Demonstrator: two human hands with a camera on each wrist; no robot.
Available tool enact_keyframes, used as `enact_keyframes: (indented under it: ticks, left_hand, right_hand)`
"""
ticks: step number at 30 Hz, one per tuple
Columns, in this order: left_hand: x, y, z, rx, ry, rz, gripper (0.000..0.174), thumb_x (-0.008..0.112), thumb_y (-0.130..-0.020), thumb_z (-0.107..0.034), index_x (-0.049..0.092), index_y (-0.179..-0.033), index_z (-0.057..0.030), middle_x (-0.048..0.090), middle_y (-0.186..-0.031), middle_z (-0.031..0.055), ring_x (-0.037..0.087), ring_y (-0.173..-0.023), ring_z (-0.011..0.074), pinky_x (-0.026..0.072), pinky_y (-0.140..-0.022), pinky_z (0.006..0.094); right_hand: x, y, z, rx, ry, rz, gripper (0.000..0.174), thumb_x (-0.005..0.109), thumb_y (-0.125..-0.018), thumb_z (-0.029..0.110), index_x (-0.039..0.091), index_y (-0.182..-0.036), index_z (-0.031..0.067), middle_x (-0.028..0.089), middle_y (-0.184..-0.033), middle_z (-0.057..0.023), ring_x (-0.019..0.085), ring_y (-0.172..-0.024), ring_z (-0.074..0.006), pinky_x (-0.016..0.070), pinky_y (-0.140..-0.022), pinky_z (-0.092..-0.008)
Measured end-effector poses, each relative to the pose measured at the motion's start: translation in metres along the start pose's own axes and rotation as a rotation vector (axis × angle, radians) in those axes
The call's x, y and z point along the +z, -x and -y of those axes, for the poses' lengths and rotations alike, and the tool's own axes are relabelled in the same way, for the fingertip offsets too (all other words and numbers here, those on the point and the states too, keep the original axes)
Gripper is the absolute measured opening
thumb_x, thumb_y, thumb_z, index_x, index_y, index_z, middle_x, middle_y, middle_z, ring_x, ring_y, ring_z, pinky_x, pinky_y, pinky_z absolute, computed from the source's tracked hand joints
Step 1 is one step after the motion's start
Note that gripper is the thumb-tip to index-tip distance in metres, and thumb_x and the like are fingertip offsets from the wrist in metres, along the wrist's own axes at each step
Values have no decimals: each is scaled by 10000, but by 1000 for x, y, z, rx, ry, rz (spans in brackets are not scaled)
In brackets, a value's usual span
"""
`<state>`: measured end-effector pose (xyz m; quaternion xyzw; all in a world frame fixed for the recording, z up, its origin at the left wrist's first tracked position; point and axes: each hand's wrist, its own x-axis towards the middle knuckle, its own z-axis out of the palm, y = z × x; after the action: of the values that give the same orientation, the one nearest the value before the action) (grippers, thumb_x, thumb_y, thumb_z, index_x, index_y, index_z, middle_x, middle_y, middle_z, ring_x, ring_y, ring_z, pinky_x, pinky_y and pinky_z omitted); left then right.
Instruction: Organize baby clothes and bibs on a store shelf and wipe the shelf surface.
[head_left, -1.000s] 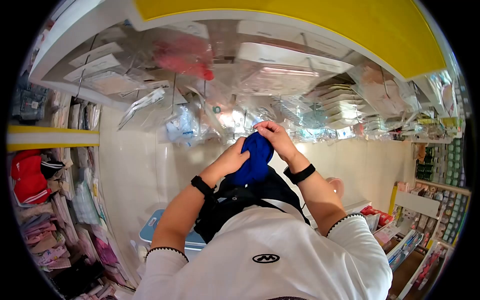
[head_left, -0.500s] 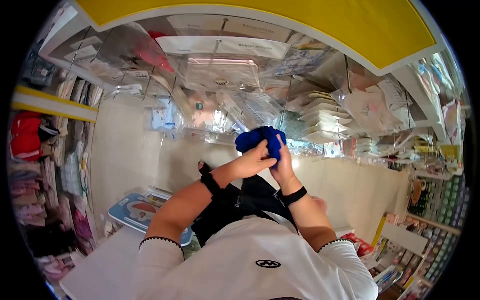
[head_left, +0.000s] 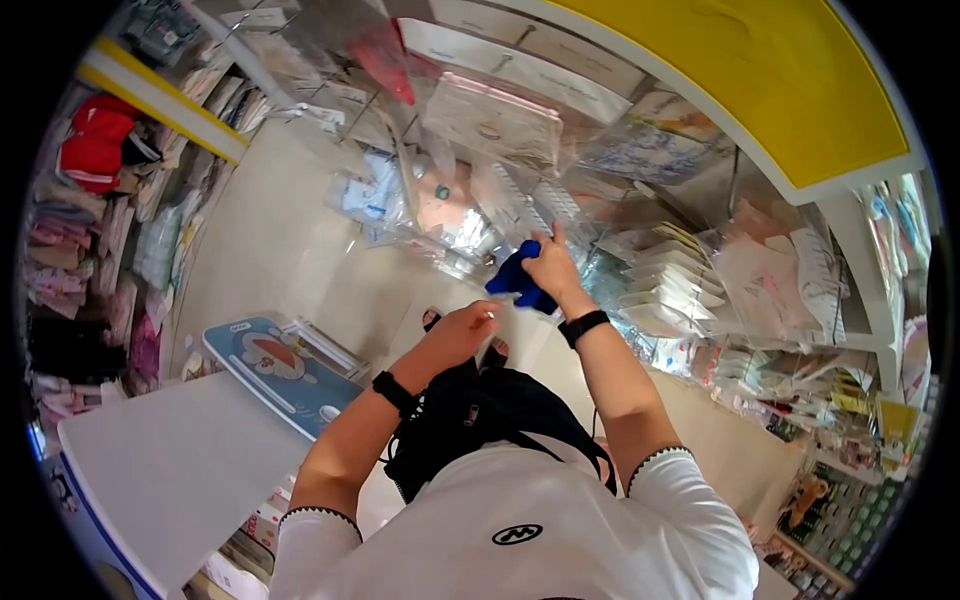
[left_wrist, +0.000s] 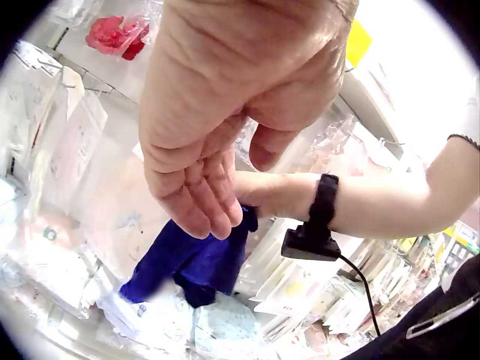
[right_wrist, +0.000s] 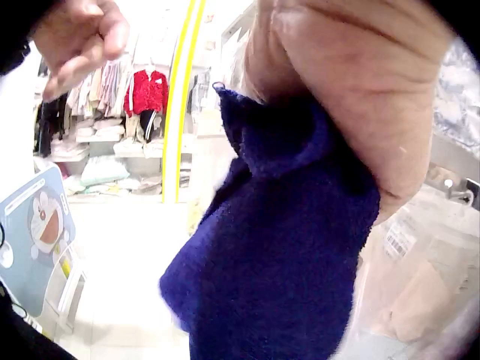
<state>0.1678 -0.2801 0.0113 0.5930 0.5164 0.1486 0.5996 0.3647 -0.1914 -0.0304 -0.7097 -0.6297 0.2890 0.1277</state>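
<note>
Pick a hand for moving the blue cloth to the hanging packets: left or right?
Right, I'd judge: the right hand grips the blue cloth, near the hanging packets. The left hand is clear of the cloth and farther from them.

To my left I see a blue, round-cornered panel (head_left: 262, 372) with a cartoon figure, beside a flat white tabletop (head_left: 185, 475), and a bright red fabric garment (head_left: 97, 145) farther off. Clear plastic packets (head_left: 492, 115) hang ahead of me near a white-edged yellow board (head_left: 780, 85).

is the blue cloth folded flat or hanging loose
Hanging loose: the blue cloth droops in uneven folds from the right hand.
</note>
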Motion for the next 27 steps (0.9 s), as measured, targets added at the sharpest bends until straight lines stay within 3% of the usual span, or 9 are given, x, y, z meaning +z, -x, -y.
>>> enact_keyframes:
  ticks: [4,8,11,12,15,17,19,22,27]
  left_hand:
    - [-11,25,-1,-80,10,-25,274,508,-889,-151,512,-1144,-51,621,-961,68,579,-889,146,444,-781,259]
    - [-18,17,41,-84,15,-86,264,527,-880,-171,535,-1116,-53,621,-953,70,580,-861,154,450,-769,266]
    - [-31,7,28,84,-89,-236,272,509,-864,-202,553,-1073,-33,618,-899,160,586,-817,294,455,-728,338]
    - [-33,-2,25,78,-73,-273,242,517,-846,-175,572,-1041,-43,611,-918,150,563,-850,309,440,-772,358]
    - [-45,-30,-6,346,-382,-462,212,521,-811,-124,596,-999,-59,607,-925,116,538,-893,304,420,-807,387]
    - [-51,-71,-14,511,-520,-485,207,529,-768,-83,616,-955,-79,605,-927,76,522,-929,279,394,-828,396]
    - [-48,-96,-42,592,-521,-542,195,528,-758,-92,632,-924,-83,606,-903,71,526,-920,275,382,-827,387]
    - [-47,-143,-57,643,-683,-567,181,521,-772,-96,636,-910,-74,606,-919,95,540,-908,276,388,-803,405]
    - [-45,-188,-47,423,-940,-322,132,518,-780,-141,632,-791,-76,617,-886,115,561,-875,271,380,-753,408]
  right_hand:
    - [1,-4,-1,-37,-44,-87,485,542,-672,150,534,-1150,74,455,-1264,-111,525,-1040,-323,435,-871,-383]
    - [-9,2,4,-134,-61,-183,431,541,-676,122,564,-1104,74,508,-1199,-99,550,-983,-326,447,-830,-386]
    - [-17,6,0,-152,-55,-159,423,552,-654,115,583,-1072,58,537,-1132,-122,541,-993,-322,439,-840,-364]
    - [-20,8,-2,-139,-34,-149,432,561,-651,113,582,-1081,76,540,-1129,-118,550,-979,-317,446,-829,-370]
    - [-32,14,0,-137,6,-113,442,570,-652,115,575,-1093,84,535,-1145,-117,554,-976,-312,454,-825,-372]
    - [-36,16,2,-177,46,-100,425,569,-664,101,576,-1089,84,537,-1151,-97,570,-950,-307,466,-809,-374]
    - [-36,14,2,-208,70,-103,418,570,-671,93,576,-1089,89,539,-1152,-86,578,-936,-302,473,-797,-375]
    - [-30,11,-1,-225,86,-140,418,583,-670,87,575,-1087,115,545,-1134,-80,582,-923,-298,482,-779,-380]
    - [-28,16,2,-165,90,-104,417,596,-671,89,569,-1083,143,539,-1129,-59,585,-907,-302,481,-778,-384]
